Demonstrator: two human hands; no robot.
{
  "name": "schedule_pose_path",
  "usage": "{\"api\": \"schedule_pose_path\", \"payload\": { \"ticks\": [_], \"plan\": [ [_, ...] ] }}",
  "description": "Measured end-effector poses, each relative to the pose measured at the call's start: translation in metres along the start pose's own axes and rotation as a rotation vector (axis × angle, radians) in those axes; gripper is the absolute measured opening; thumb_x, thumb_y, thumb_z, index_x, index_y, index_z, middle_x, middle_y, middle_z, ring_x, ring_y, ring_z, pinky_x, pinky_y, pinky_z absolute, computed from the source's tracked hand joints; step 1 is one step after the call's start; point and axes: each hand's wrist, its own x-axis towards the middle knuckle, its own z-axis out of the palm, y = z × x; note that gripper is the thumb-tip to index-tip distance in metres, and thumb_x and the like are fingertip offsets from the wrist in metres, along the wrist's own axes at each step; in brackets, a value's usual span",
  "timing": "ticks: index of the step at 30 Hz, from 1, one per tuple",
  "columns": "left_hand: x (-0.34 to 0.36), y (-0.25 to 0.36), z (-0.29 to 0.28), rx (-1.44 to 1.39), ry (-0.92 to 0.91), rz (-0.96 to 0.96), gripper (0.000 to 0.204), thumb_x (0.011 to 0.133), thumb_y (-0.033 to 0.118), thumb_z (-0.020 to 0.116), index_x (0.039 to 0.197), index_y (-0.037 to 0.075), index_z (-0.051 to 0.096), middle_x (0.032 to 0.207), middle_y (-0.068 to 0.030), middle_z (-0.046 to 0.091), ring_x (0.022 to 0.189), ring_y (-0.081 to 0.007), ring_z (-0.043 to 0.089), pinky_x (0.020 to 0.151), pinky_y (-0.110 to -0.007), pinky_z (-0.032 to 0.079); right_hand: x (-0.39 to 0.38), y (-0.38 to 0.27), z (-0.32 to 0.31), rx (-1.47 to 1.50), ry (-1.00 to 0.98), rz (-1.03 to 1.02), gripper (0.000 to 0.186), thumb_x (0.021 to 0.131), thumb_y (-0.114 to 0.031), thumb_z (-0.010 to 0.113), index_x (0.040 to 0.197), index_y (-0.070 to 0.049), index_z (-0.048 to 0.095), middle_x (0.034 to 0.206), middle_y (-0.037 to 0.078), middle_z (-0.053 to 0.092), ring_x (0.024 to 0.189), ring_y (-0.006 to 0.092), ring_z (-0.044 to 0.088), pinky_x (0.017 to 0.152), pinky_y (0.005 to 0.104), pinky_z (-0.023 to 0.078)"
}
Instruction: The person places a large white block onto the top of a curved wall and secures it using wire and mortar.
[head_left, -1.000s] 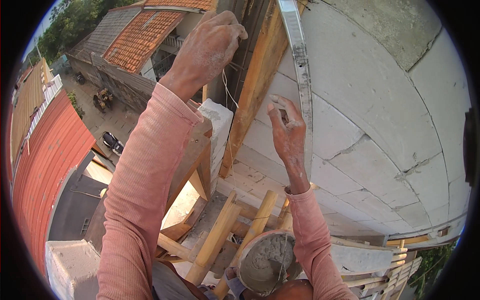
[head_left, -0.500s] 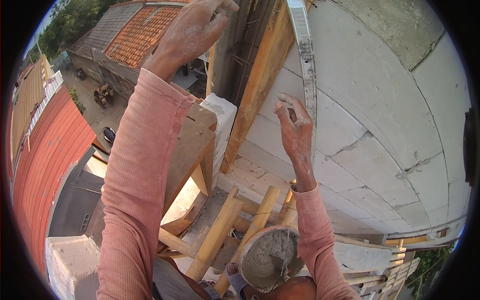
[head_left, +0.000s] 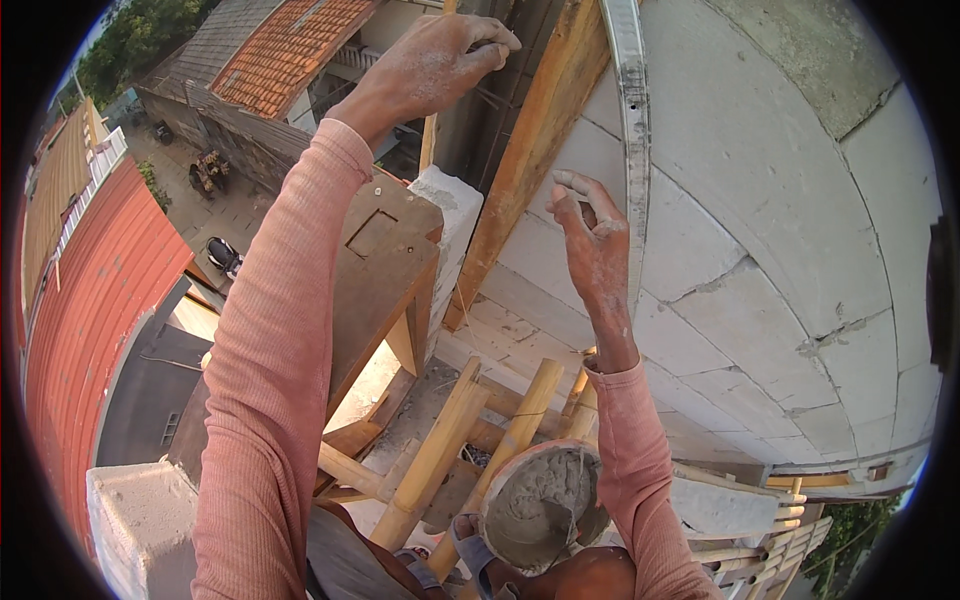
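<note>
My left hand [head_left: 435, 68] is raised at the top of the view, its wrist bent and its fingers curled together. Whatever they may hold is too small or hidden to make out. Lower and to the right, my right hand [head_left: 597, 235] has thumb and forefinger drawn into a pinch in front of the pale block wall [head_left: 730, 290]; what is between them does not show clearly. Grey dust coats both hands. Just right of it runs a long metal bar [head_left: 634, 110], upright along the wall. A wooden beam [head_left: 540, 140] slants between the two hands.
A bucket of wet mortar [head_left: 535, 510] stands by my feet among bamboo poles [head_left: 430, 455]. Left of them are a wooden box-like form [head_left: 375, 250] and a white block [head_left: 450, 205]. Beyond lie a red metal roof [head_left: 110, 340] and a street far below.
My left hand has shifted right and slightly down in the picture, nearer the slanted beam. My right hand keeps its pinched pose, almost in place. The view has tilted a little.
</note>
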Motion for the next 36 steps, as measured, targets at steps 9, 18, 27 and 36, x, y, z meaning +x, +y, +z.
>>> {"api": "schedule_pose_path", "payload": {
  "ticks": [9, 18, 27, 36],
  "plan": [
    [-0.002, -0.008, 0.012, -0.118, -0.114, -0.307, 0.035, 0.105, 0.034, 0.055, 0.128, 0.013, 0.069, 0.120, -0.0132, 0.069, 0.112, -0.0261, 0.066, 0.100, -0.035, 0.052, 0.001, 0.006, 0.000, -0.035, 0.007, 0.011, 0.031, 0.103, -0.021, 0.065, 0.127, -0.003, 0.069, 0.118, 0.012, 0.068, 0.097, 0.0160, 0.066, 0.091, 0.0315, 0.052],
    [-0.006, -0.025, 0.000, -0.590, -0.299, -0.333, 0.030, 0.108, 0.030, 0.055, 0.126, 0.012, 0.071, 0.097, -0.0022, 0.065, 0.078, -0.0080, 0.059, 0.071, -0.021, 0.052, 0.000, 0.001, 0.003, -0.018, -0.020, 0.011, 0.032, 0.104, -0.024, 0.064, 0.126, -0.002, 0.069, 0.118, 0.012, 0.068, 0.097, 0.0147, 0.066, 0.090, 0.0311, 0.051],
    [-0.005, -0.005, -0.010, -0.437, -0.163, -0.162, 0.037, 0.104, 0.030, 0.063, 0.128, 0.003, 0.068, 0.072, 0.0034, 0.053, 0.052, -0.0029, 0.048, 0.049, -0.018, 0.044, -0.004, 0.006, 0.003, -0.055, -0.034, 0.009, 0.033, 0.104, -0.028, 0.065, 0.125, -0.002, 0.070, 0.113, 0.010, 0.070, 0.095, 0.0145, 0.065, 0.089, 0.0306, 0.051],
    [-0.003, 0.014, -0.013, -0.344, -0.223, -0.206, 0.040, 0.103, 0.033, 0.052, 0.114, -0.004, 0.064, 0.086, -0.0147, 0.068, 0.086, -0.0253, 0.070, 0.080, -0.039, 0.055, 0.000, 0.005, 0.006, -0.030, -0.023, 0.022, 0.032, 0.104, -0.024, 0.064, 0.125, -0.001, 0.070, 0.113, 0.011, 0.071, 0.091, 0.0134, 0.066, 0.086, 0.0301, 0.051]
  ]
}}
